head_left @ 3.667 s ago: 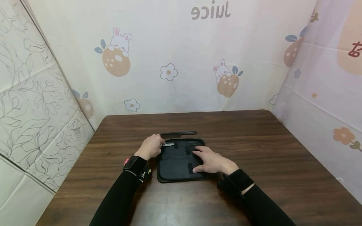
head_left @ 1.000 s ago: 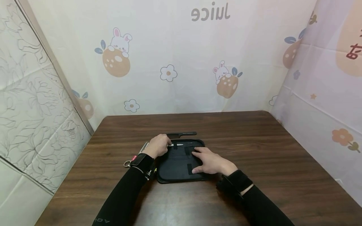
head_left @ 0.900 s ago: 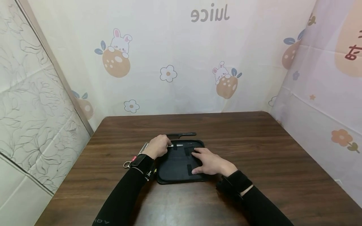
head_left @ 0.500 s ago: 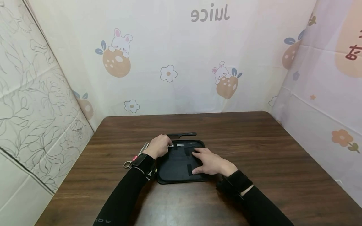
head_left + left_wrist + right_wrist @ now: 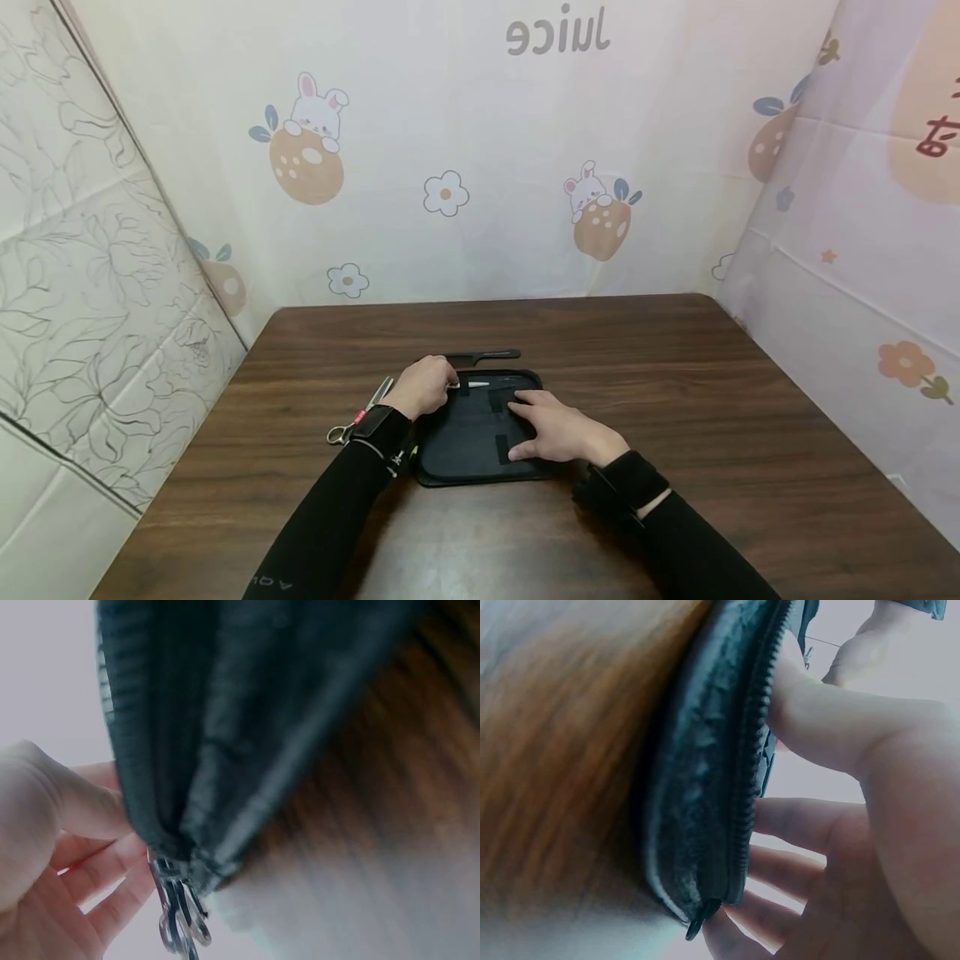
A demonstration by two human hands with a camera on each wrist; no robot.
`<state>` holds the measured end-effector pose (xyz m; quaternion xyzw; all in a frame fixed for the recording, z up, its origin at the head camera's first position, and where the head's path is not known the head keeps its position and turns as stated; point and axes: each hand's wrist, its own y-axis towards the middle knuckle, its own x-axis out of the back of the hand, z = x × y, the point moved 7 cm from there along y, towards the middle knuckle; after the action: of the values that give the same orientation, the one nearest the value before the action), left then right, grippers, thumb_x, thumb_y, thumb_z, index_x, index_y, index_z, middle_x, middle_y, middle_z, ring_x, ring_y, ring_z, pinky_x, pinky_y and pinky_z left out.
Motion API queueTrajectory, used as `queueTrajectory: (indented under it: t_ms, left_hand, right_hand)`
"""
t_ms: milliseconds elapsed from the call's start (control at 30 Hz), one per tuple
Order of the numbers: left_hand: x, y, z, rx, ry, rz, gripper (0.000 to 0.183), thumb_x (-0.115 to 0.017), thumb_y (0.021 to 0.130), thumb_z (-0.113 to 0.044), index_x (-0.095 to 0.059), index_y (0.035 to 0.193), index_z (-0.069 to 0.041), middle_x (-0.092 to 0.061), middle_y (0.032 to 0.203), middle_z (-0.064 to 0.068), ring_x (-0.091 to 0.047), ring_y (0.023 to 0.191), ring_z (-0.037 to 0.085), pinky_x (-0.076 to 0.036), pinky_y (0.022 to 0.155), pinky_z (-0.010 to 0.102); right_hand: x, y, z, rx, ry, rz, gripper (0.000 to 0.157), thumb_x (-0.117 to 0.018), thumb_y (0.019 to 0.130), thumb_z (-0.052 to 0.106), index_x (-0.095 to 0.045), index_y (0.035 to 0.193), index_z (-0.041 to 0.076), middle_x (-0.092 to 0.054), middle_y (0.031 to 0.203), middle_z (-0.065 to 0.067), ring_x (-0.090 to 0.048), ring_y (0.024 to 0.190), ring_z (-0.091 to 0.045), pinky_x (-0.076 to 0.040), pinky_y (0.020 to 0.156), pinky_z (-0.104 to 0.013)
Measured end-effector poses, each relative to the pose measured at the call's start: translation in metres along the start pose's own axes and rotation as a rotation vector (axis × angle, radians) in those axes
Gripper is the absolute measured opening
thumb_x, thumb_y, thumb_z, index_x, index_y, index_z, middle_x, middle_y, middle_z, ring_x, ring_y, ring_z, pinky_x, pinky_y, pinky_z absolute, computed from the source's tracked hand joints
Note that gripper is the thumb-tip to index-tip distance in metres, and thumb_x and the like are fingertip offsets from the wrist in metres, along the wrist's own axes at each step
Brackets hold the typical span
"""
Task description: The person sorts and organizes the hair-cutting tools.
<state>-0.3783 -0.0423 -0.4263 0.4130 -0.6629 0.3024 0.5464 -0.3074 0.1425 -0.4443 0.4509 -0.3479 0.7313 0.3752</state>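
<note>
An unzipped black case (image 5: 465, 454) lies flat on the table. At its upper left corner my left hand (image 5: 422, 387) pinches silver scissors (image 5: 477, 384), whose pointed blades run under a black elastic loop. The left wrist view shows metal loops (image 5: 176, 919), apparently the handles, beside the fingers and the case's zippered edge. My right hand (image 5: 566, 429) rests with fingers spread on the case's right side, by the black straps. In the right wrist view its thumb and fingers lie along the zipper (image 5: 756, 757); the palm's contact is hidden.
A black comb (image 5: 487, 356) lies just beyond the case, its left end behind my left hand. Another pair of scissors (image 5: 360, 417) with a toothed blade lies left of my left wrist. The table (image 5: 637, 350) is brown wood, with patterned cloth behind and beside it.
Since the earliest frame my left hand has moved right, and the scissors blades have slid further right under the loop. The toothed scissors have come into view. My right hand stays put.
</note>
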Motion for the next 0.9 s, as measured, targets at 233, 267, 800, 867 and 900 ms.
queueTrajectory:
  t_ms: [233, 267, 800, 867, 900]
  left_hand:
    - [0.0024, 0.0023, -0.0015, 0.007, 0.019, 0.001, 0.026, -0.063, 0.095, 0.003, -0.078, 0.112, -0.01, -0.067, 0.118, 0.01, -0.064, 0.113, 0.028, -0.054, 0.093, 0.043]
    - [0.0021, 0.0024, -0.0014, 0.008, 0.02, 0.001, 0.026, -0.063, 0.094, 0.003, -0.078, 0.112, -0.01, -0.068, 0.118, 0.01, -0.064, 0.113, 0.028, -0.054, 0.092, 0.043]
    - [-0.0017, -0.0016, -0.001, -0.034, -0.008, -0.032, 0.026, -0.059, 0.097, 0.003, -0.077, 0.113, -0.007, -0.066, 0.108, 0.009, -0.064, 0.106, 0.027, -0.053, 0.09, 0.041]
    - [-0.0001, -0.0043, 0.0001, -0.025, -0.023, -0.035, 0.027, -0.057, 0.097, 0.004, -0.076, 0.114, -0.006, -0.065, 0.107, 0.009, -0.063, 0.106, 0.028, -0.053, 0.091, 0.041]
    - [0.0009, -0.0059, 0.0007, -0.02, -0.028, -0.037, 0.027, -0.057, 0.098, 0.004, -0.076, 0.114, -0.006, -0.065, 0.107, 0.009, -0.063, 0.105, 0.028, -0.053, 0.091, 0.041]
  right_hand:
    - [0.0015, 0.0016, 0.0, -0.003, -0.004, -0.007, 0.081, -0.076, 0.09, 0.047, -0.046, 0.153, 0.007, -0.03, 0.163, -0.014, -0.026, 0.15, -0.033, -0.036, 0.112, -0.054]
    - [0.0014, 0.0017, 0.0, -0.004, 0.001, -0.007, 0.08, -0.076, 0.09, 0.047, -0.046, 0.153, 0.007, -0.03, 0.163, -0.014, -0.026, 0.15, -0.033, -0.036, 0.112, -0.054]
    - [-0.0005, -0.0001, -0.0022, -0.001, 0.008, -0.01, 0.08, -0.077, 0.09, 0.046, -0.047, 0.152, 0.007, -0.03, 0.163, -0.014, -0.026, 0.15, -0.033, -0.036, 0.112, -0.053]
    - [-0.0009, 0.0002, -0.0027, 0.0, 0.005, -0.01, 0.08, -0.077, 0.09, 0.047, -0.047, 0.152, 0.007, -0.03, 0.163, -0.014, -0.026, 0.15, -0.033, -0.036, 0.112, -0.053]
    - [-0.0008, 0.0001, -0.0028, 0.0, 0.004, -0.011, 0.08, -0.077, 0.089, 0.047, -0.047, 0.152, 0.007, -0.03, 0.163, -0.014, -0.026, 0.15, -0.033, -0.036, 0.112, -0.053]
